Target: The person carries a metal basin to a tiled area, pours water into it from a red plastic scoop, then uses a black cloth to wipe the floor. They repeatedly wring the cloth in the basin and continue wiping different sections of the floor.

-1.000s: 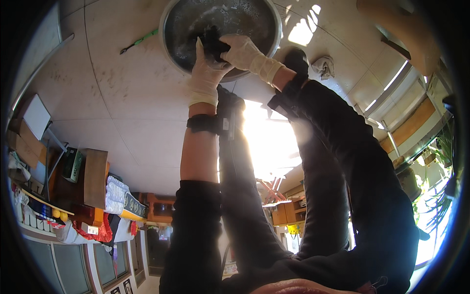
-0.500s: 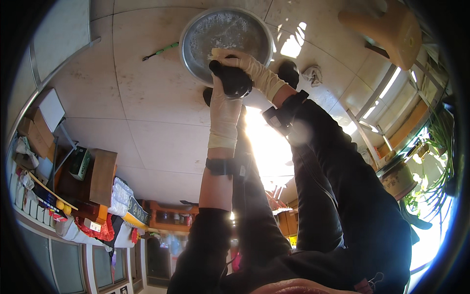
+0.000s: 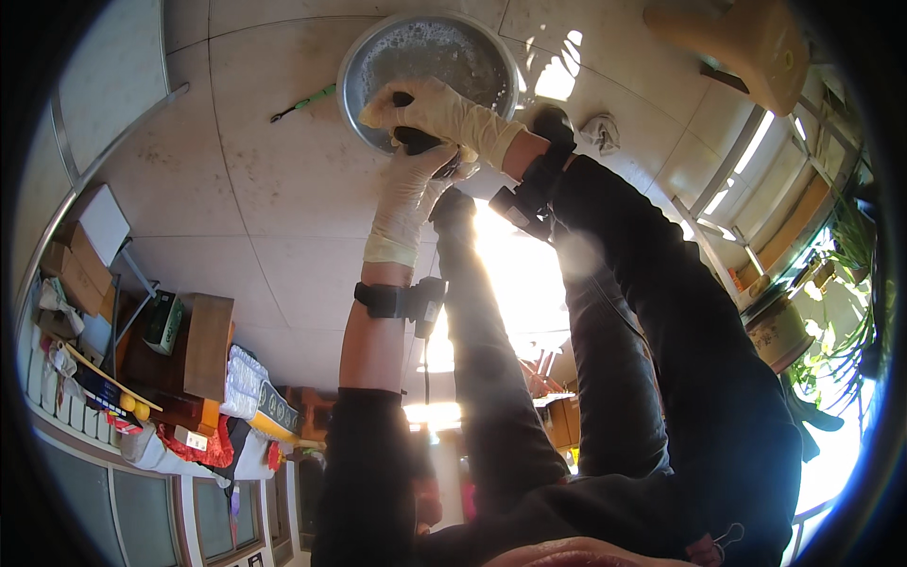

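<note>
Over the near rim of a round metal basin [image 3: 348,90] with sudsy water in it, I hold a black shoe [image 3: 417,140] between both hands. Cream-coloured gloves cover the hands. My left hand [image 3: 413,180] grips the shoe from the near side, fingers curled round it. Across its far side lies my right hand [image 3: 425,109], bent and closed on it; a small dark patch shows between its fingers. Most of the shoe is hidden by the gloves. A slim green-handled tool with a dark tip [image 3: 302,102] lies on the floor left of the basin.
A crumpled pale cloth [image 3: 601,134] lies on the tiled floor beside my own dark shoe [image 3: 553,125]. A tan plastic stool [image 3: 756,57] stands at the far right, near potted plants [image 3: 855,312]. Boxes [image 3: 80,269] and a brown cabinet [image 3: 208,345] line the left.
The shoe has turned in my hands and is now mostly covered by the gloves. My left hand has shifted left; the right has moved left over the basin rim.
</note>
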`<state>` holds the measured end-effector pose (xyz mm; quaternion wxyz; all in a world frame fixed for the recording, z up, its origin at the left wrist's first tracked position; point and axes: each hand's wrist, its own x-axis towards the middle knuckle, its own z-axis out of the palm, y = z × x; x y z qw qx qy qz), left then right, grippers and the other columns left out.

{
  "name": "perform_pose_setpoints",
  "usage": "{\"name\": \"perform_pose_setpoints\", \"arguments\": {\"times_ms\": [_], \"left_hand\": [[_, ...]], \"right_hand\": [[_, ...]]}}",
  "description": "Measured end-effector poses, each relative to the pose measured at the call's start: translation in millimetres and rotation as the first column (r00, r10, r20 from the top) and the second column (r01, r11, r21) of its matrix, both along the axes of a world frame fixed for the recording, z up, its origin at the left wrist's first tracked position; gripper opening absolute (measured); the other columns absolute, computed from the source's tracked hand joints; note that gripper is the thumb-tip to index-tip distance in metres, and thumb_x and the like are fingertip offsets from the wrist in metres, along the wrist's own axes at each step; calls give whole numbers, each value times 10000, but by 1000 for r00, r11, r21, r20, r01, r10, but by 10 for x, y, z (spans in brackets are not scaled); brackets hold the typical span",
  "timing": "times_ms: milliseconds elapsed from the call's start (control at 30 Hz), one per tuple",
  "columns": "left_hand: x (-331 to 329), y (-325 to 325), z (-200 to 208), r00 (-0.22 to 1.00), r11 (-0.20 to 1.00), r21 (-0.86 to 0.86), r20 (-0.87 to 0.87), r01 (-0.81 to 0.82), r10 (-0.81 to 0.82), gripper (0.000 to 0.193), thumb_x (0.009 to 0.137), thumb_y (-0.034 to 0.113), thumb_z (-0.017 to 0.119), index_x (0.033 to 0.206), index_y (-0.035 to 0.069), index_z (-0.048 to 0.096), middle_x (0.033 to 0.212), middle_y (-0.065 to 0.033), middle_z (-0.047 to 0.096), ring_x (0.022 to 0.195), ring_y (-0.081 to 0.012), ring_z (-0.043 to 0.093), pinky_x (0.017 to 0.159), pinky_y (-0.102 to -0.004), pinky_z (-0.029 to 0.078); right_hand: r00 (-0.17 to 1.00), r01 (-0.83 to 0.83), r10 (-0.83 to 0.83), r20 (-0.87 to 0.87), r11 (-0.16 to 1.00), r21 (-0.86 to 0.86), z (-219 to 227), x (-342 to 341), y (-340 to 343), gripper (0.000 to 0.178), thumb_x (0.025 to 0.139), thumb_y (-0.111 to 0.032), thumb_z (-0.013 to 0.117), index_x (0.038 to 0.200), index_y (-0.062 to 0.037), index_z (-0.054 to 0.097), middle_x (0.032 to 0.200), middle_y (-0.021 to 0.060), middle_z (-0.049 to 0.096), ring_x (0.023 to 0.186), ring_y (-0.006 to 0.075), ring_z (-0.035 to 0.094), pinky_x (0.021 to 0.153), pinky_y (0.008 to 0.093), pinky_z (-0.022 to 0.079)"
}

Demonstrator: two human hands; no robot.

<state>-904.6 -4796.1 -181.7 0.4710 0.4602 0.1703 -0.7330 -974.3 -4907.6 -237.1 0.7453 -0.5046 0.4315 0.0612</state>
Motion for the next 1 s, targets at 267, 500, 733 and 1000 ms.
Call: {"name": "perform_pose_setpoints", "arguments": {"times_ms": [267, 500, 733, 1000], "left_hand": [[-220, -26, -734, 339, 818, 210, 834, 535, -436, 398, 755, 170, 813, 1059, -4, 623, 842, -30, 653, 757, -129, 622, 658, -274, 498], [46, -58, -56, 924, 964, 51, 276, 261, -265, 332, 814, 167, 753, 1049, -31, 627, 898, -113, 687, 777, -217, 664, 650, -306, 520], [-79, -209, 889, 939, 963, 74, -212, -260, 271, 295, 877, 124, 724, 1098, -14, 586, 983, -153, 643, 796, -214, 640, 638, -293, 546], [-127, -632, 1649, 910, 950, 1, 288, 311, -298, 305, 834, 127, 732, 1049, 52, 529, 742, -27, 570, 515, -67, 484, 422, -218, 333]], "right_hand": [[926, -350, 208, -315, 785, -511, -631, 214, 238, 279, 914, -299, 544, 955, -80, 712, 1045, 154, 712, 926, 340, 679, 846, 420, 531], [993, 115, -112, 37, 991, -67, 123, -164, -76, 384, 857, -341, 703, 1140, -82, 697, 1033, 82, 713, 1002, 184, 663, 870, 329, 539], [973, 35, -89, 212, 969, 244, 1264, -130, -537, 312, 902, -244, 657, 1165, -77, 678, 1057, 55, 683, 1023, 176, 634, 902, 306, 519], [992, -121, 107, -67, 960, -253, 1589, -27, -564, 299, 927, -320, 587, 962, -50, 710, 857, 144, 696, 791, 253, 664, 726, 343, 509]]}}
